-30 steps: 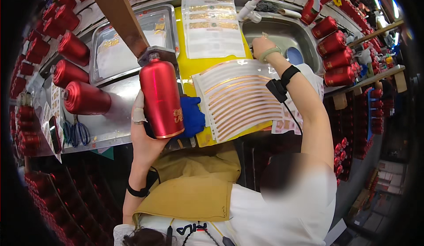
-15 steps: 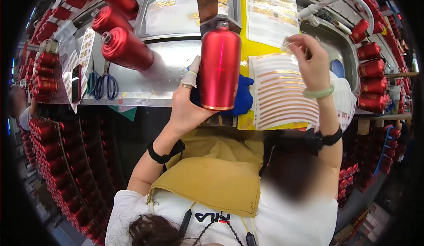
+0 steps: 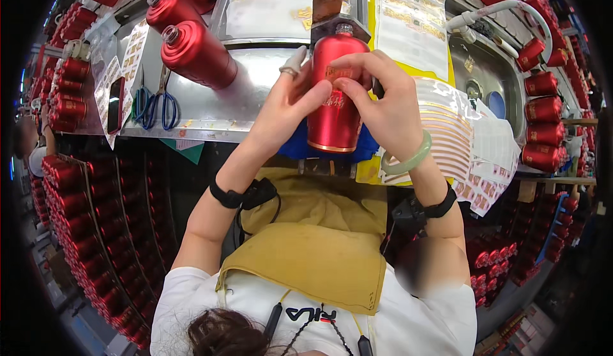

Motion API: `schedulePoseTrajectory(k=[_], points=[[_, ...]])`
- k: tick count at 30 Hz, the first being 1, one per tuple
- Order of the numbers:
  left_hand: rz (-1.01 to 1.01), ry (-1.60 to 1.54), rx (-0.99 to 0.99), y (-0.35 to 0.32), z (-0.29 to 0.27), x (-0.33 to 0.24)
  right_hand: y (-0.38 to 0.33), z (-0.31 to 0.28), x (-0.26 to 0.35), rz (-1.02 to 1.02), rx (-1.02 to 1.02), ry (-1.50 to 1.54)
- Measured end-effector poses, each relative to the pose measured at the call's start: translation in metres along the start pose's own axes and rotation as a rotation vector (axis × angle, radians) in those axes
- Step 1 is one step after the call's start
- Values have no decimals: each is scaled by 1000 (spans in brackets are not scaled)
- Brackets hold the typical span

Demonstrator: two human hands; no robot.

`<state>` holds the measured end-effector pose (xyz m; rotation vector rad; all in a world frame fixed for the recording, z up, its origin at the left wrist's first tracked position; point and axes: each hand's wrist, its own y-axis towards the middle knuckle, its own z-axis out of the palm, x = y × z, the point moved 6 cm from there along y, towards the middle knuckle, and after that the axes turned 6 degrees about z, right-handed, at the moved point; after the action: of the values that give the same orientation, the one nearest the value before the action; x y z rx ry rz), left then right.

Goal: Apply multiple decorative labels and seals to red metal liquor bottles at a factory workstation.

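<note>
The left hand (image 3: pixel 290 100) grips the tall red metal bottle (image 3: pixel 334 94) by its side, thumb across the front; the right hand (image 3: pixel 383 104) closes round the other side, fingertips pressing a small gold sticker (image 3: pixel 338 73) onto the upper body. The bottle stands upright over the near edge of the steel desk (image 3: pixel 211 110), its base above a blue cloth (image 3: pixel 300 148).

To do this well, I judge the left hand should hold the bottle steady without turning it, while the right smooths the sticker outward from its middle so no bubble or skew is left; the edge should sit level with the gold band at the base.

Half a second ago the left hand alone held the bottle from behind, and the right hand was lifted off to the side, peeling at the sheet of gold curved strip stickers (image 3: pixel 450 129); now both hands meet on the bottle, and it sits lower and closer in.

Two more red bottles (image 3: pixel 191 43) lie on their sides behind; blue-handled scissors (image 3: pixel 153 104) rest to the left.
</note>
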<state>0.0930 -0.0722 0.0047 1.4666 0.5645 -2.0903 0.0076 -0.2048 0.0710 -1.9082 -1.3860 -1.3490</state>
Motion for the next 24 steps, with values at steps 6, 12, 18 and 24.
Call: schedulePoseTrajectory(k=[6,12,18,24], points=[[14,-152,57,5,10,-3,3,-7,-25,135,-117,161],[29,108,37,4,13,-8,3,2,-53,389,-177,342],[32,87,47,4,10,-6,2,8,-56,420,-138,444],[29,93,38,5,10,-3,2,7,-56,416,-166,427]])
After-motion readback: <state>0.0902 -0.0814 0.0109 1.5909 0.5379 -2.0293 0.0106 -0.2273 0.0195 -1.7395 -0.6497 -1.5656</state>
